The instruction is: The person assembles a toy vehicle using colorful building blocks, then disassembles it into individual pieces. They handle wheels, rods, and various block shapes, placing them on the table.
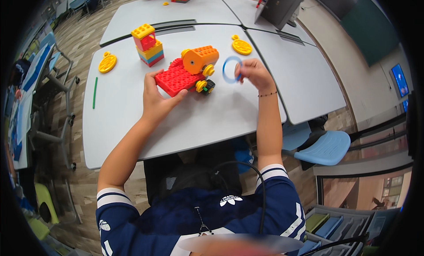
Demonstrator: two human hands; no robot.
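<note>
My left hand (159,99) grips the near left end of a toy brick vehicle with a red studded base (176,78). On that base sits an orange rounded block (201,60) with yellow wheels at its sides. A yellow pulley wheel (201,86) and a small black tyre (209,85) stick out at the base's right side. To the right of the vehicle, my right hand (255,74) pinches a blue ring (230,69), raised above the table and slightly blurred. The ring is apart from the vehicle.
Behind the vehicle stands a brick tower (149,47). Yellow wheels lie at the left (107,63) and right (241,47) of the white table (119,123). A green rod (95,92) is near the left edge. A grey box-like thing (279,9) stands far right; a blue chair (324,148) is beside the table.
</note>
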